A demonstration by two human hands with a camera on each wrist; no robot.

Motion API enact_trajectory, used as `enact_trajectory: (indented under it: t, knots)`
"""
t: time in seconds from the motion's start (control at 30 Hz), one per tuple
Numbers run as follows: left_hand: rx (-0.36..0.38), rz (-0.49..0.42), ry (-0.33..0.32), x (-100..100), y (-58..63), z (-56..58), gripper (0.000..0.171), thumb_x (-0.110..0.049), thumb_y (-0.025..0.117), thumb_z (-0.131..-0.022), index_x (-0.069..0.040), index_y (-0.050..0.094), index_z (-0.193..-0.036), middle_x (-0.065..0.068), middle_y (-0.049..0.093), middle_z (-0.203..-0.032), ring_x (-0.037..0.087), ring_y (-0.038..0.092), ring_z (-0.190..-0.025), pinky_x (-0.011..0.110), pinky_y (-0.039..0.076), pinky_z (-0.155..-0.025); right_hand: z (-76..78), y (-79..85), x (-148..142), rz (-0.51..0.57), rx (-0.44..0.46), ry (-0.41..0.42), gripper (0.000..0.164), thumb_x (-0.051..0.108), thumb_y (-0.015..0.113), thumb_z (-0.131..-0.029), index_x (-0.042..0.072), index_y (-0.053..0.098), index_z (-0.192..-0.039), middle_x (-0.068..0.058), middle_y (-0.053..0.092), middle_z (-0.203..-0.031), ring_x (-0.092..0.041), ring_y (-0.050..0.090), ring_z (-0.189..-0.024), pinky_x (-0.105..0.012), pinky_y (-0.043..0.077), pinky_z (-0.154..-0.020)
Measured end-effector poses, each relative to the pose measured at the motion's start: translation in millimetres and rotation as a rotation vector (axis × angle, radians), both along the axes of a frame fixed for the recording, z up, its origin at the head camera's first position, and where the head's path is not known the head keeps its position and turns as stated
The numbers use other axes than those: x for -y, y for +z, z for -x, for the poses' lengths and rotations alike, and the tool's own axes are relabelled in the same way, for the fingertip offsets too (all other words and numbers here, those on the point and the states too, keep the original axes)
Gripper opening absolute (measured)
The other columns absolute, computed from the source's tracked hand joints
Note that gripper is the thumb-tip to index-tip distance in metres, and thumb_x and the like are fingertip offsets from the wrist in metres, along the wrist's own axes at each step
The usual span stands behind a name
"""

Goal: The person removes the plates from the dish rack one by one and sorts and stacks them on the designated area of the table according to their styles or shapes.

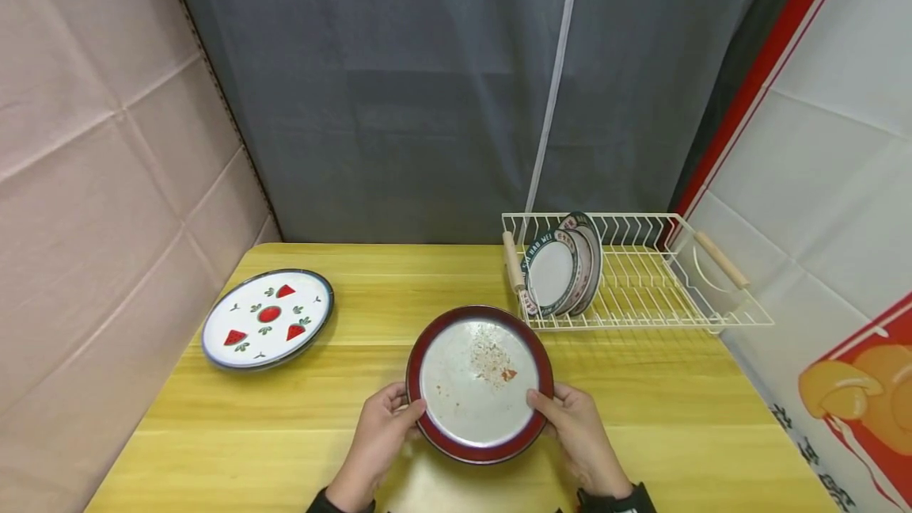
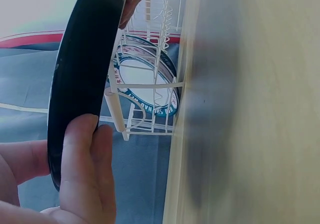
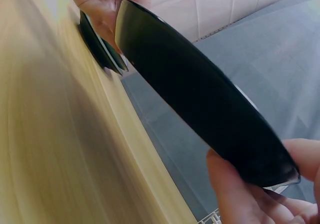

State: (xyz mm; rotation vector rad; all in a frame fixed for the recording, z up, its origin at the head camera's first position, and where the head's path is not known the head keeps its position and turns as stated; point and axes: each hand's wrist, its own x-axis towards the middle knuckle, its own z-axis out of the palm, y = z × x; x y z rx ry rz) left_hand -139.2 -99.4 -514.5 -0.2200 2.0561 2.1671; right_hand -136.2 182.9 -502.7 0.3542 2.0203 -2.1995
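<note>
A round plate [image 1: 456,418] with a dark red rim and a pale centre is held up between both hands at the front of the table. Brownish crumbs and a small orange-red scrap lie on its face. My left hand [image 1: 385,434] pinches the left edge, thumb on the rim and fingers beneath. On the opposite edge my right hand [image 1: 580,438] grips the same way. Both wrist views show the plate's dark underside [image 2: 85,59] raised above the tabletop, with the fingers [image 3: 235,184] pressed under it.
A white wire dish rack [image 1: 648,275] with wooden handles stands at the back right. Several green-patterned plates [image 1: 554,271] lean upright in its left end. On the left lies a stack of plates, the top one a white plate [image 1: 306,299] with red fruit drawings. A grey curtain [image 1: 399,101] hangs behind.
</note>
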Motion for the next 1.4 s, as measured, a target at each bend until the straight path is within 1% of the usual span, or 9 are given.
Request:
enact_trajectory:
  t: [0.2, 0.37, 0.47, 0.57, 0.73, 0.97, 1.07, 1.17, 1.4]
  knots:
    - [0.003, -0.009, -0.007, 3, 5.8, -0.5, 0.044, 0.003, 0.066, -0.106, 0.023, 0.058, -0.144, 0.027, 0.078, -0.123, 0.014, 0.077, -0.087, 0.025, 0.069, -0.073, -2.0, 2.1, -5, -0.023, -0.015, 0.063, 0.046, 0.006, 0.062, -0.115, -0.023, 0.056, -0.15, -0.017, 0.087, -0.116, -0.009, 0.083, -0.089, -0.026, 0.071, -0.085]
    - [-0.005, -0.029, 0.017, 5, 9.6, 4.0, 0.045, 0.004, 0.064, -0.108, 0.024, 0.055, -0.147, 0.032, 0.076, -0.127, 0.015, 0.078, -0.088, 0.025, 0.069, -0.073, -2.7, 6.0, -9, -0.061, -0.044, 0.013, 0.04, 0.009, 0.059, -0.118, -0.022, 0.063, -0.141, -0.004, 0.086, -0.1, -0.009, 0.081, -0.085, -0.025, 0.07, -0.08]
    - [-0.006, -0.043, 0.047, 8, 11.1, 8.6, 0.045, 0.004, 0.064, -0.108, 0.025, 0.054, -0.147, 0.03, 0.075, -0.123, 0.014, 0.077, -0.087, 0.026, 0.069, -0.074, -4.0, 8.5, -13, -0.068, -0.079, 0.013, 0.041, 0.01, 0.055, -0.119, -0.024, 0.062, -0.14, -0.004, 0.087, -0.1, -0.008, 0.082, -0.089, -0.025, 0.071, -0.082]
    - [-0.002, -0.054, 0.072, 11, 12.1, 14.0, 0.043, 0.004, 0.064, -0.109, 0.024, 0.054, -0.146, 0.024, 0.075, -0.119, 0.013, 0.076, -0.087, 0.025, 0.069, -0.075, -5.2, 9.0, -17, -0.069, -0.103, 0.042, 0.043, 0.01, 0.052, -0.12, -0.027, 0.058, -0.143, -0.01, 0.088, -0.107, -0.008, 0.084, -0.093, -0.026, 0.071, -0.086]
    - [-0.013, -0.072, 0.129, 18, 11.7, 26.4, 0.041, 0.001, 0.061, -0.112, 0.022, 0.055, -0.146, 0.021, 0.076, -0.12, 0.01, 0.076, -0.088, 0.023, 0.068, -0.076, -6.7, 6.5, -22, -0.076, -0.106, 0.062, 0.044, 0.011, 0.052, -0.12, -0.026, 0.058, -0.144, -0.013, 0.087, -0.114, -0.007, 0.084, -0.097, -0.026, 0.071, -0.088]
    - [0.014, -0.104, 0.22, 26, 9.7, 42.5, 0.042, -0.002, 0.059, -0.114, 0.023, 0.053, -0.147, 0.019, 0.073, -0.12, 0.006, 0.074, -0.091, 0.019, 0.067, -0.079, -9.0, 3.2, -26, -0.087, -0.093, 0.068, 0.045, 0.012, 0.051, -0.121, -0.024, 0.057, -0.148, -0.015, 0.086, -0.12, -0.007, 0.083, -0.099, -0.025, 0.07, -0.09]
    - [0.021, -0.091, 0.249, 26, 8.5, 49.8, 0.044, -0.004, 0.06, -0.114, 0.024, 0.053, -0.148, 0.022, 0.071, -0.124, 0.006, 0.073, -0.091, 0.017, 0.065, -0.078, -10.7, 3.7, -27, -0.075, -0.09, 0.053, 0.045, 0.012, 0.051, -0.121, -0.023, 0.057, -0.148, -0.011, 0.087, -0.117, -0.008, 0.083, -0.1, -0.025, 0.07, -0.09]
    - [0.03, -0.073, 0.27, 26, 5.5, 57.0, 0.048, -0.006, 0.06, -0.114, 0.024, 0.052, -0.15, 0.03, 0.068, -0.134, 0.009, 0.074, -0.094, 0.017, 0.064, -0.077, -12.2, 3.9, -28, -0.057, -0.086, 0.038, 0.045, 0.014, 0.053, -0.121, -0.022, 0.059, -0.147, -0.004, 0.088, -0.112, -0.009, 0.084, -0.1, -0.025, 0.07, -0.09]
    - [0.04, -0.109, 0.287, 28, -3.0, 69.0, 0.053, -0.006, 0.056, -0.116, 0.025, 0.044, -0.158, 0.041, 0.054, -0.155, 0.015, 0.076, -0.108, 0.019, 0.067, -0.086, -13.2, -0.4, -30, -0.038, -0.101, 0.066, 0.047, 0.016, 0.052, -0.122, -0.023, 0.056, -0.148, 0.002, 0.088, -0.109, -0.01, 0.085, -0.102, -0.023, 0.07, -0.09]
